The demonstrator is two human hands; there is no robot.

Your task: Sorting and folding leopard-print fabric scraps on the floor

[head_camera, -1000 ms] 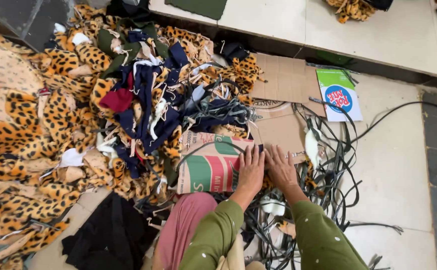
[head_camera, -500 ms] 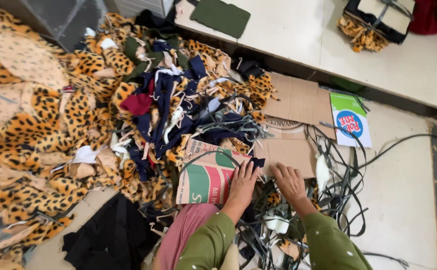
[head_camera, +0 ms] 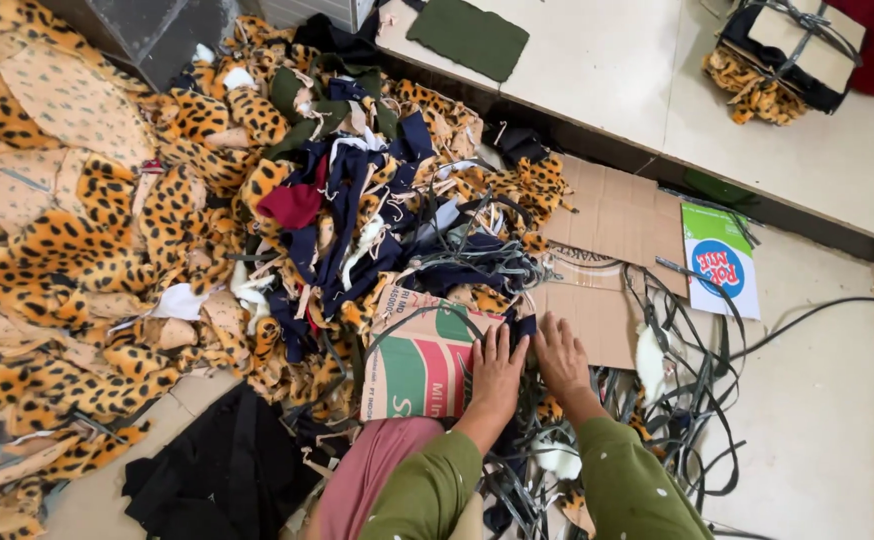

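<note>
The leopard-print scrap heap point(head_camera: 87, 270) is the biggest thing here, spreading across the floor to the far left of the printed carton point(head_camera: 422, 355), which serves as the landmark. Above the carton a mixed mound of navy scraps point(head_camera: 342, 215) rises, with a maroon piece point(head_camera: 292, 205) among them. Up and to the right of the carton runs a pale raised platform point(head_camera: 607, 70), carrying a dark green cloth point(head_camera: 467, 37) and, further right, a small leopard bundle point(head_camera: 752, 90). Directly right of the carton lies plain brown cardboard point(head_camera: 607, 260), flat on the floor, and beyond that a green and white packet point(head_camera: 722, 260). Below and left of the carton a black cloth point(head_camera: 222, 475) lies bunched. To the carton's lower right, a tangle of black straps point(head_camera: 677, 400) loops over the tiles, with a white scrap point(head_camera: 649, 360) in it.

The carton itself is red, green and white, flattened, lying tilted on the scraps. The left hand point(head_camera: 497, 372) rests palm-down on its right edge, fingers spread and flat, gripping nothing. The right hand point(head_camera: 560, 355) lies just beside it, also flat and released, pressing on the brown cardboard at the carton's right border. A small navy scrap point(head_camera: 523, 325) peeks out at the fingertips of both hands.
</note>
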